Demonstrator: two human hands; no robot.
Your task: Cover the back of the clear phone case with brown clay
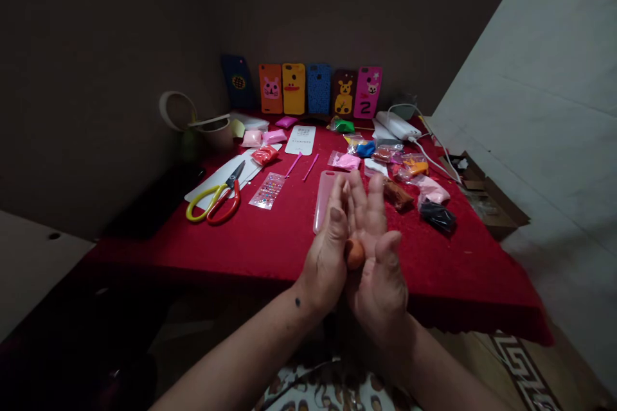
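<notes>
My left hand point(329, 250) and my right hand point(378, 270) are pressed palm to palm above the near edge of the red table point(270, 244). Between the palms sits a small orange-brown lump of clay point(355, 253), only its near end showing. The fingers of both hands are stretched out and lie together, pointing away from me. Just beyond the fingertips a clear pink phone case point(324, 199) lies flat on the cloth. A brown piece of clay point(398, 194) in wrap lies to the right of the fingers.
Scissors point(219, 199) with yellow and red handles and a sticker sheet point(268, 191) lie to the left. Several small clay bags point(400, 164) and a black bag point(438, 215) lie right. Decorated phone cases point(318, 88) stand along the back wall. A charger point(395, 125) and a cardboard box point(491, 199) are at the right.
</notes>
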